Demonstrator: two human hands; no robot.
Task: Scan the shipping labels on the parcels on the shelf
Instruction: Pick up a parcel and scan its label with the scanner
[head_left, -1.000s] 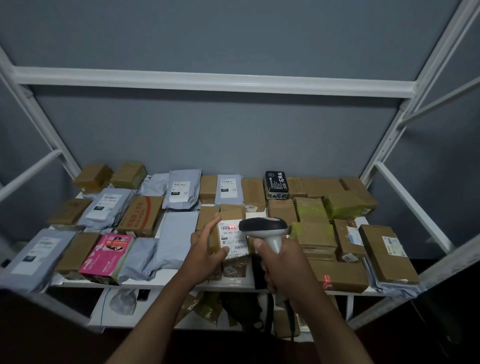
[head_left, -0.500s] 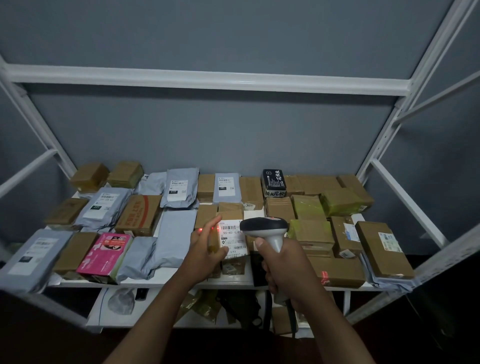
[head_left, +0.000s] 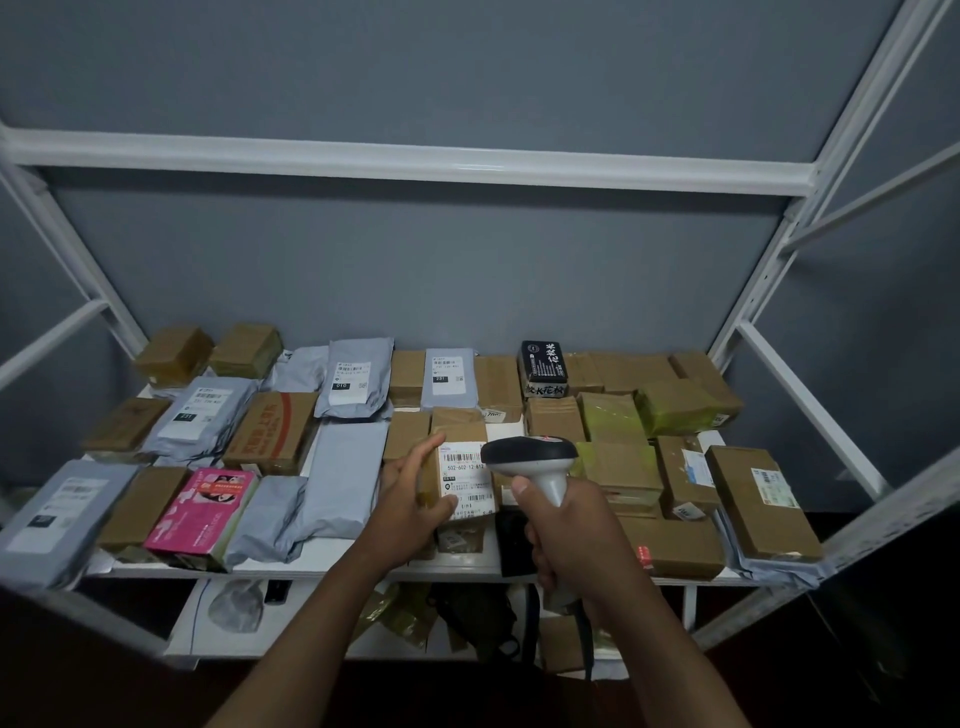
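Right now the left hand (head_left: 410, 501) grips a small brown parcel (head_left: 462, 470) by its left edge, thumb across the near corner of the white shipping label (head_left: 466, 478) and fingers curled behind, tilting the label up toward the camera. Just to its right, the right hand (head_left: 569, 525) is wrapped around the pale handle of a barcode scanner (head_left: 532, 457), whose dark head sits level with the label's right edge and partly overlaps it. A cable hangs from below that fist, though its path is lost in the dark.

Both hands hover over the near middle of the white shelf (head_left: 322, 553), which is crowded with packages. To the left lie grey poly mailers (head_left: 345, 475) and a pink box (head_left: 202, 512), with a red-printed carton (head_left: 272, 431) behind them. To the right, brown boxes wrapped in yellowish tape (head_left: 615, 457) are stacked, and a flat brown box with a label (head_left: 763, 501) sits at the near right corner on top of a grey mailer. Along the far row stand more brown boxes, two labelled grey mailers and a black box with white characters (head_left: 543, 369). A white metal frame (head_left: 415, 161) surrounds the shelf against a grey wall.
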